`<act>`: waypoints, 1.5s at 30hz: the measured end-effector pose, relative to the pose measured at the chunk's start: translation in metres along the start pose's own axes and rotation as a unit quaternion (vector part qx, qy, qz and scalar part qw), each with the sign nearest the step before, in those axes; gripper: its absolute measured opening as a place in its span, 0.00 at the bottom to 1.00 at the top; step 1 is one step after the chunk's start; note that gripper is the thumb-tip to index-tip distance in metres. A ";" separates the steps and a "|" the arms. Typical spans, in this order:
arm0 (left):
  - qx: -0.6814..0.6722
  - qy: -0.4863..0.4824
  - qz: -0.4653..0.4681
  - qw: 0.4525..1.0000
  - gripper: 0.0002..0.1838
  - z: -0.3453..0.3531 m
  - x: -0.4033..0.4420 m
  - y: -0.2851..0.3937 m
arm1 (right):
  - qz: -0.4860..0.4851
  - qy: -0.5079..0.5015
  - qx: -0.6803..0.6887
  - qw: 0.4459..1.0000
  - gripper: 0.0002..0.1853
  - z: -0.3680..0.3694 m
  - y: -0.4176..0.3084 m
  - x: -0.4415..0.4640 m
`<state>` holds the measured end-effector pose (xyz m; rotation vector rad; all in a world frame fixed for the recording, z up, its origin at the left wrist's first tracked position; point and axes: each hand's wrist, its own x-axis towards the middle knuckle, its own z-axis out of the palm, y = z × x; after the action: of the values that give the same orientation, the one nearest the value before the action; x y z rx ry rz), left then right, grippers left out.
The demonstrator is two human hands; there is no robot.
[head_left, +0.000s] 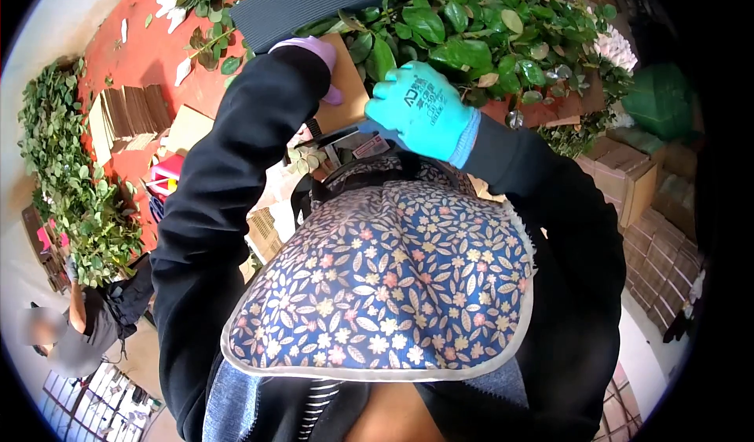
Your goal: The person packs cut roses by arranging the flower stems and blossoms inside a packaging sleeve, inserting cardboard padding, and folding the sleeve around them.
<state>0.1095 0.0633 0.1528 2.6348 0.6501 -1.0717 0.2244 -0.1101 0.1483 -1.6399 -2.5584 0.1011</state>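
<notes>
A piece of brown cardboard (345,87) stands between my two hands at the table's near edge. My left hand (320,56), in a pale pink glove, is at its left side with the thumb against it; the sleeve hides most of the fingers. At the cardboard's right edge, my right hand (420,111) is closed in a turquoise glove, knuckles toward me and fingertips hidden. Leafy green stems (440,34) lie just beyond both hands. A dark ribbed mat (306,6) lies behind the cardboard.
The red table (157,49) carries a stack of cardboard sheets (133,116) and more foliage (63,159) along its left side. Cardboard boxes (620,175) stand at the right. Another person (82,332) works at the lower left. A floral apron (385,277) covers my front.
</notes>
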 end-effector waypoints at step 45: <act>-0.279 0.290 -0.161 0.901 0.22 0.051 -0.040 0.069 | -0.147 -0.046 0.054 0.987 0.11 -0.014 0.015 0.014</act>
<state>0.0864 -0.0283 0.1479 2.3356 1.3165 -0.0682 0.2342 -0.0910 0.1616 -1.2336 -2.7760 0.2902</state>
